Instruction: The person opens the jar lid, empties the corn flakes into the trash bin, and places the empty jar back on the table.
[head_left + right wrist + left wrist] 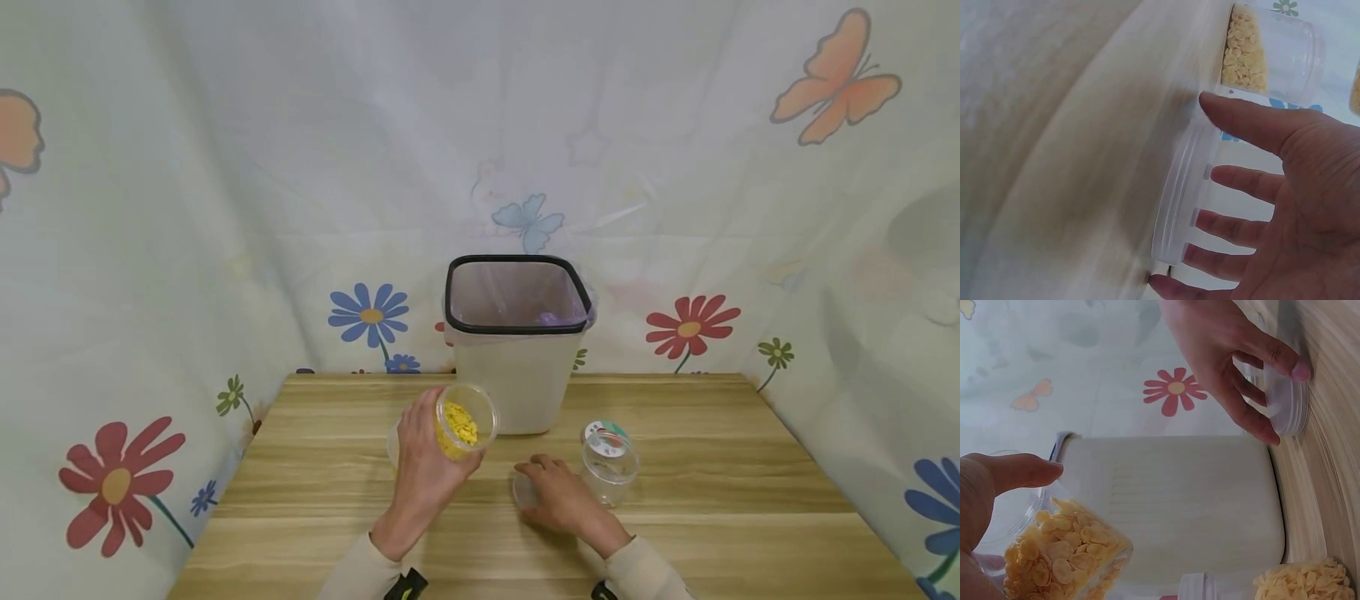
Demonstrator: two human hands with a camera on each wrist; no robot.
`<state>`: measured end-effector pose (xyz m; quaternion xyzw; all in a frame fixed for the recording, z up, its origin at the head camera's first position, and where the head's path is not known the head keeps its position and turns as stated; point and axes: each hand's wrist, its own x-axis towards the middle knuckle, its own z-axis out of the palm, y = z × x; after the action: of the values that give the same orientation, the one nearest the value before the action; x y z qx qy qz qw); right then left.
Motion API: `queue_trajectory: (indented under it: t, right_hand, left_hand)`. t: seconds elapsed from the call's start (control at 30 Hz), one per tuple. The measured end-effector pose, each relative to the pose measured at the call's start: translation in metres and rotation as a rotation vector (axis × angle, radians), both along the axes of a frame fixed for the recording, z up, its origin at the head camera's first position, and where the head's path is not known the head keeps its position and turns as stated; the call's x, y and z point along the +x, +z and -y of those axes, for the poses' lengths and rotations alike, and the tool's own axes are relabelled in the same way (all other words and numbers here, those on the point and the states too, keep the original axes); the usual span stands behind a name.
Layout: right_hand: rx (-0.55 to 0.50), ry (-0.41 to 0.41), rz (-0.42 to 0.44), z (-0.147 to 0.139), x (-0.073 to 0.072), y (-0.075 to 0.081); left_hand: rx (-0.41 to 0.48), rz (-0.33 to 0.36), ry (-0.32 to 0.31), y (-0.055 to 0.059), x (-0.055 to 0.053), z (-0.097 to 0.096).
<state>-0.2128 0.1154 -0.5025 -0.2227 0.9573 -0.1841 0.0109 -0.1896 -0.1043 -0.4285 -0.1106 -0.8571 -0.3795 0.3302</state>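
My left hand (429, 471) grips a clear plastic jar (1116, 550) of yellow corn flakes (459, 422), raised above the table and tilted, its open mouth showing. Below it, mostly hidden by that hand in the head view, a second clear jar (1282, 56) stands on the table, partly filled with flakes. My right hand (561, 497) is spread over a clear round lid (1179, 194) lying flat on the table; the fingertips touch its top and the thumb is by its edge. Just right of this hand stands a clear jar (611, 471) with no flakes visible in it.
A cream waste bin (513, 379) with a black rim and a thin purplish liner stands at the table's back, behind both hands. A round printed label (606, 437) shows at the right jar. Floral curtains (360, 167) enclose the wooden table (675, 550).
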Motion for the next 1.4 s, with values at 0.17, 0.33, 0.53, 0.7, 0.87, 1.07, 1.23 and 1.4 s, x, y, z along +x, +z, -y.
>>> queue_trajectory:
  t: [0.17, 0.33, 0.53, 0.7, 0.87, 1.07, 1.23, 1.4]
  right_hand:
    - [-0.049, -0.047, -0.019, 0.002, 0.000, 0.001]
    - [-0.084, -0.063, -0.132, 0.005, 0.000, 0.003]
    - [-0.117, -0.026, -0.254, 0.004, 0.007, 0.020]
    - [-0.178, 0.007, -0.453, 0.001, 0.011, 0.042]
    - [-0.211, 0.032, -0.555, -0.003, 0.015, 0.065]
    - [-0.264, 0.059, -0.621, -0.009, 0.015, 0.092]
    - [-0.277, 0.070, -0.646, -0.016, 0.012, 0.114]
    - [-0.284, 0.070, -0.616, -0.022, 0.006, 0.131]
  left_hand:
    - [0.002, -0.011, 0.004, 0.002, -0.001, 0.002]
    - [0.001, -0.025, 0.008, 0.003, -0.001, 0.004]
    - [-0.008, -0.058, 0.011, 0.006, -0.003, 0.008]
    - [-0.007, -0.087, 0.017, 0.010, -0.004, 0.011]
    - [-0.016, -0.092, 0.004, 0.016, -0.006, 0.012]
    - [-0.044, -0.079, 0.004, 0.028, -0.007, 0.013]
    - [-0.060, -0.094, -0.006, 0.038, -0.010, 0.015]
    - [-0.094, -0.140, 0.003, 0.046, -0.015, 0.017]
